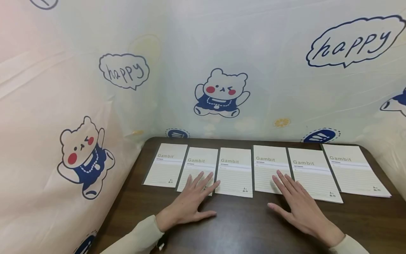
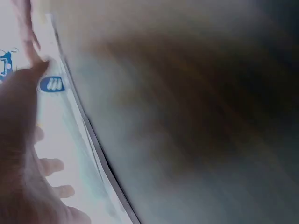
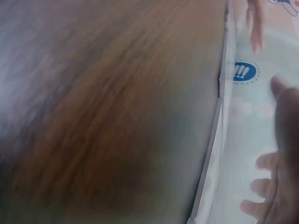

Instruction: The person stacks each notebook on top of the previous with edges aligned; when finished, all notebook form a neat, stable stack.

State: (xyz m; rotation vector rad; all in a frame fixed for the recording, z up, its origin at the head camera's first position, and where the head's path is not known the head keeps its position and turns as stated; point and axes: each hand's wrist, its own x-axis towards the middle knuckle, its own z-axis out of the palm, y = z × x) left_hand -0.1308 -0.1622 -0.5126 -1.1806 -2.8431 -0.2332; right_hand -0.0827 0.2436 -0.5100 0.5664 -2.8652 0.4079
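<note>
Several white "Gambit" notebooks lie in a row across the dark wooden table [image 1: 241, 225]. My left hand [image 1: 191, 201], fingers spread, is over the lower edge of the second notebook from the left [image 1: 198, 165], its fingertips overlapping that cover in the head view. Beside it lies the third notebook [image 1: 234, 173]. My right hand [image 1: 298, 208] has its fingers straight, with the fingertips over the lower parts of the fourth notebook [image 1: 269, 169] and the fifth notebook [image 1: 314, 176]. Neither hand holds anything. In the wrist views, the left hand [image 2: 23, 154] and right hand [image 3: 285, 158] appear with extended fingers.
The leftmost notebook [image 1: 166, 165] and the rightmost notebook [image 1: 355, 171] lie at the row's ends. Behind the table hangs a pale curtain [image 1: 177, 88] printed with bears and "happy" bubbles; it also runs along the left and right sides.
</note>
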